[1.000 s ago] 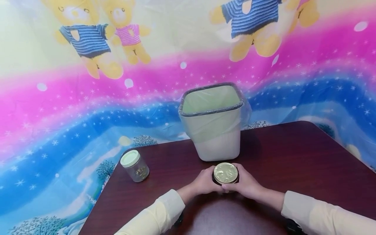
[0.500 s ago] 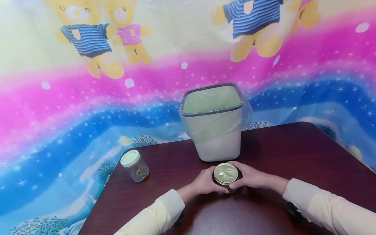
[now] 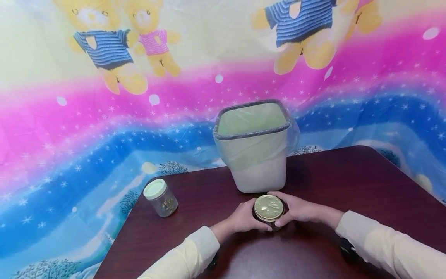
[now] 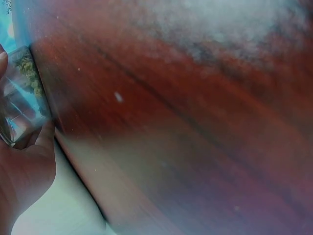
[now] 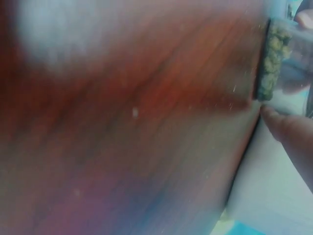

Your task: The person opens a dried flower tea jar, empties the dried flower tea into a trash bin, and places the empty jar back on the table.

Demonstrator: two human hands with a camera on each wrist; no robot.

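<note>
Inward from the far edge of the table [image 3: 348, 186], in front of a bin [image 3: 260, 166], a person's left hand [image 3: 242, 217] and right hand [image 3: 298, 208] are cupping a jar [image 3: 268, 207], fingers [image 5: 275, 121] curling round opposite sides, apparently keeping it steady.

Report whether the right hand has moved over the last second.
Yes: the right hand has shifted, its thumb moving rightward in the head view, judged against the bin.

Fingers [image 5: 292, 133] around clear jar [image 5: 295, 56], yellowish pieces [image 5: 272, 63] inside, reddish-brown table [image 5: 142, 127]
</note>
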